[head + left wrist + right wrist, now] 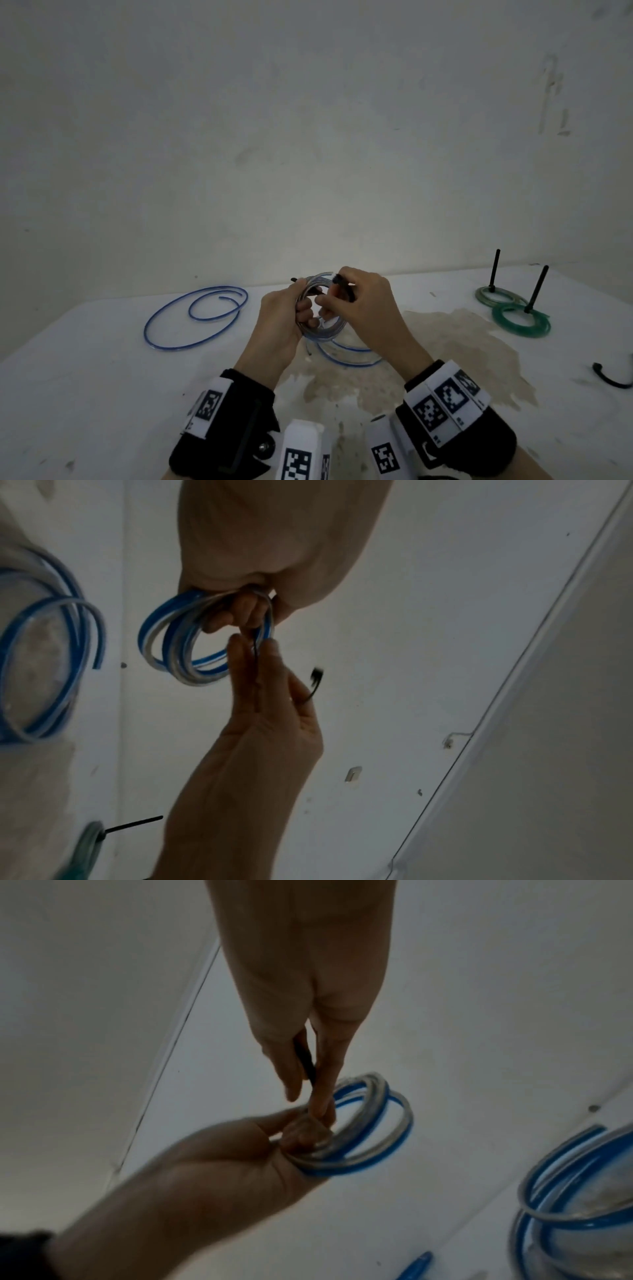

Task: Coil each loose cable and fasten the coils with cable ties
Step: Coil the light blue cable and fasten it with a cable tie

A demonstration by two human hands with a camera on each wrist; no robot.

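Observation:
My left hand (289, 315) grips a small coil of blue-and-clear cable (323, 329) above the white table (102, 370); the same coil (178, 642) (369, 1123) shows in both wrist views. My right hand (356, 305) pinches a black cable tie (344, 286) at the coil's near side; the tie (255, 653) (306, 1061) runs between its thumb and fingers. The tie's head (316, 673) sticks out past the right hand. Another blue cable loop (349, 354) lies on the table just under the hands.
A loose blue cable (195, 318) lies in wide loops at the left. Two green coils (520, 320) with black ties standing up sit at the right. A loose black tie (613, 377) lies near the right edge. A brownish stain (445, 359) marks the table. The wall stands close behind.

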